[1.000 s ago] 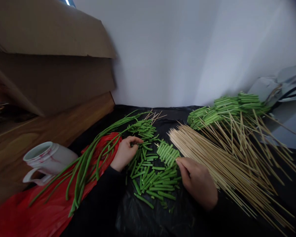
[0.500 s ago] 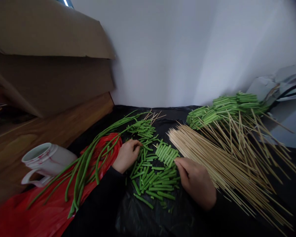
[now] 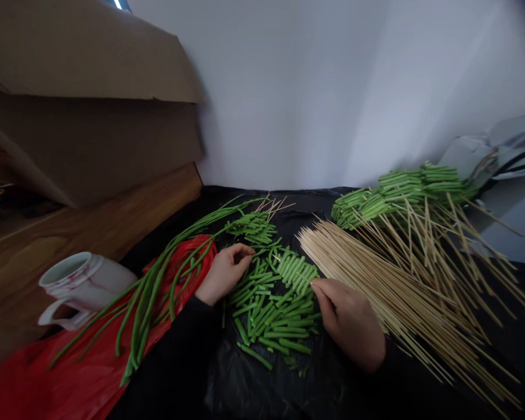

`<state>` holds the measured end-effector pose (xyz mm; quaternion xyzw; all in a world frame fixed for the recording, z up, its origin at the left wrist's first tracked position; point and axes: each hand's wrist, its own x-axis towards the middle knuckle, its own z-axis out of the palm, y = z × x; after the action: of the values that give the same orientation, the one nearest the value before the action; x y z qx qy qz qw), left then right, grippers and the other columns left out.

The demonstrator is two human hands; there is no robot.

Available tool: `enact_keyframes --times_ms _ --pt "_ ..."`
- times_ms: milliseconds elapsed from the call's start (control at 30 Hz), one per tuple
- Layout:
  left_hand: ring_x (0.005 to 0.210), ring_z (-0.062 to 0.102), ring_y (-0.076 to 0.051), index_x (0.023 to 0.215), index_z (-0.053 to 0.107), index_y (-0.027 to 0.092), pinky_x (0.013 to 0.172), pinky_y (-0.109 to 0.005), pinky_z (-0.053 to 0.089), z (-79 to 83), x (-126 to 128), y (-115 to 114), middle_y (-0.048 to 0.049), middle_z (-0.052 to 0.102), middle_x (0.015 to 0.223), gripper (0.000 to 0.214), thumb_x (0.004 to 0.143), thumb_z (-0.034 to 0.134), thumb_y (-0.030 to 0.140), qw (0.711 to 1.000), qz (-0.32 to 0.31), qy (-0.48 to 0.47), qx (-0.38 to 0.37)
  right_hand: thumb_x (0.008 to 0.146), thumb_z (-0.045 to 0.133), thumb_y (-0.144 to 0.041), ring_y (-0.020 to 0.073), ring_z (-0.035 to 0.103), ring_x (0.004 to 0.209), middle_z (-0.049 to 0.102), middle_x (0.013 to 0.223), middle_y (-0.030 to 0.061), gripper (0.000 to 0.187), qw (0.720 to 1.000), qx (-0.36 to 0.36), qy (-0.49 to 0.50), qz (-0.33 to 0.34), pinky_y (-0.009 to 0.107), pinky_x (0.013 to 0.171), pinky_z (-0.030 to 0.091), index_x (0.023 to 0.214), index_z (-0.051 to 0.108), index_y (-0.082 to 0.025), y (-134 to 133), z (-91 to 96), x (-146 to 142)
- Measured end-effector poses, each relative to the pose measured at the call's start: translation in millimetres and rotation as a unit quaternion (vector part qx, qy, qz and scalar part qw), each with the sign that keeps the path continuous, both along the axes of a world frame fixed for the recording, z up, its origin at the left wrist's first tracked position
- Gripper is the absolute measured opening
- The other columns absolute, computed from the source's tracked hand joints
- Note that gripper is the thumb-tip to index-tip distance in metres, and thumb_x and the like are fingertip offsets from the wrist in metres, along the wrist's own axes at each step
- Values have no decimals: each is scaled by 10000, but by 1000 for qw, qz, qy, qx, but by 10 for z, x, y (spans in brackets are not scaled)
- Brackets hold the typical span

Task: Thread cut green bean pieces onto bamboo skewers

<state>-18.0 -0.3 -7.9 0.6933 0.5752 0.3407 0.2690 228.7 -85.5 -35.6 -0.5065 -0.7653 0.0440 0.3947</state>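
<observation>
My left hand (image 3: 224,272) rests at the left edge of a heap of cut green bean pieces (image 3: 266,309), its fingertips pinched together on a bean piece. My right hand (image 3: 347,321) lies at the heap's right side, fingers closed around the end of a thin bamboo skewer whose far part carries a row of threaded bean pieces (image 3: 295,269). Both sleeves are black. The hands are about a hand's width apart with the bean heap between them.
A large fan of bare bamboo skewers (image 3: 402,286) lies right of my right hand. Finished bean skewers (image 3: 398,189) are stacked behind it. Long uncut beans (image 3: 157,286) lie on a red plastic bag (image 3: 70,379). A white mug (image 3: 76,286) stands left. A cardboard box (image 3: 91,105) leans above.
My left hand has shifted slightly right and its fingers have closed over a bean piece at the heap's edge. My right hand has barely moved.
</observation>
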Motion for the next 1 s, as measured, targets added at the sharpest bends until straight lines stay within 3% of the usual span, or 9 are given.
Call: enact_keyframes --times_ms 200,333,500,800,900,1000 --pt "628 599 -168 759 640 204 581 -265 420 -61 3 -36 -13 684 710 264 727 628 466 992 -4 123 -11 947 404 -173 141 627 768 672 826 37 238 1000 4 2 0 255 740 421 891 636 -174 -1 -1 1" --pt "669 625 -169 780 621 211 604 -261 433 -56 -3 -38 -6 686 726 158 732 621 362 990 -23 136 -9 947 403 -173 141 626 767 671 825 38 241 1000 5 5 1 255 737 420 898 639 -171 -2 7 0" --pt "748 637 -181 893 621 224 654 -272 438 -44 -32 -32 -21 696 809 153 756 553 228 980 33 191 52 949 394 -173 141 631 776 674 830 42 251 1000 -2 -1 1 252 739 424 906 641 -168 -7 19 -2" --pt "774 609 -190 923 615 225 647 -278 418 -64 -37 -41 -25 662 835 174 764 553 189 972 48 218 73 938 392 -152 143 637 798 685 857 47 252 1000 3 4 -1 249 756 431 908 641 -178 -5 18 -3" --pt "805 585 -202 876 633 211 686 -296 416 -49 -30 -40 -43 615 852 141 767 549 180 961 60 249 107 941 399 -160 144 635 787 680 849 47 244 1000 2 -3 -2 249 742 425 911 641 -169 -6 15 -1" --pt "862 569 -216 800 669 208 765 -318 418 -42 -14 -38 -52 597 864 93 782 583 238 960 31 249 120 943 389 -160 143 629 774 674 834 45 253 1000 -3 -7 0 252 736 419 911 640 -167 -6 17 1"
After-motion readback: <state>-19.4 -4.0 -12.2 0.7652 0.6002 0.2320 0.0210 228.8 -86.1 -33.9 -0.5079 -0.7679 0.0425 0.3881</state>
